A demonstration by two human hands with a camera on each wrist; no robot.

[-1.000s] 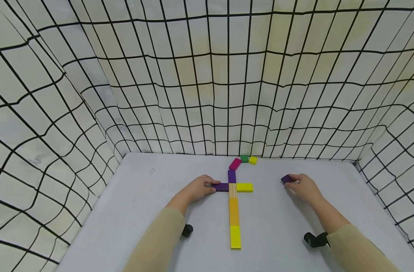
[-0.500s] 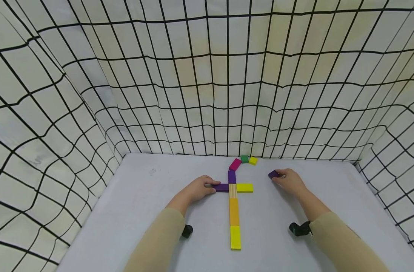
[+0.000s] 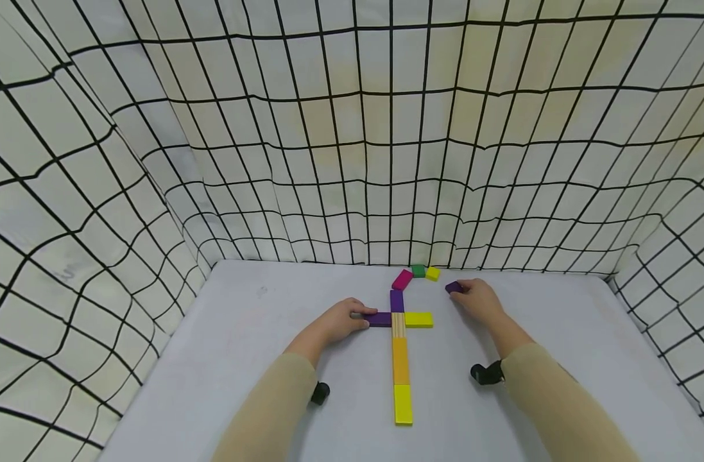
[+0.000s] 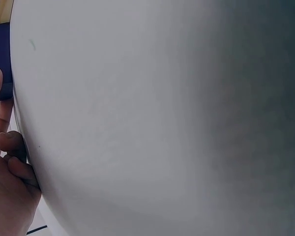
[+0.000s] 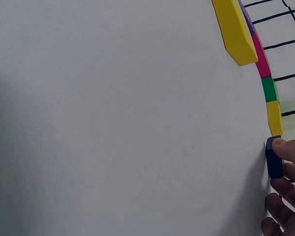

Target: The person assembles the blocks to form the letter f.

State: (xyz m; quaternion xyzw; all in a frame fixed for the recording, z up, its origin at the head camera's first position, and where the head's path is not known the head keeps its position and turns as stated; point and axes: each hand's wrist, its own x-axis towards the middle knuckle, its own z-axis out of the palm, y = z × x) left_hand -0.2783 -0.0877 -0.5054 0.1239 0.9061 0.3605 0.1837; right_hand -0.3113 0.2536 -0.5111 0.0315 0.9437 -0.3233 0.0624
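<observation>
At the left arm of a cross of flat blocks, my left hand (image 3: 341,321) pinches the outer end of a purple block (image 3: 380,319) between thumb and finger. The left wrist view has the same purple block (image 4: 4,54) at its edge, the thumb against its side. My right hand (image 3: 480,300) pinches a second, short purple block (image 3: 453,287) near the far edge of the table. This block (image 5: 274,160) stands close to a small yellow block (image 5: 274,118) in the right wrist view, with the thumb on its top end.
The cross also has yellow (image 3: 418,319), striped wood, orange (image 3: 400,360) and purple (image 3: 396,301) blocks. From its top, pink (image 3: 402,280), green (image 3: 418,271) and small yellow blocks curve right. Black netting (image 3: 363,192) rises behind the white table (image 3: 259,359).
My right hand has carried the short purple block left and toward the far edge, nearer the small yellow block. The left hand keeps its place on the other purple block.
</observation>
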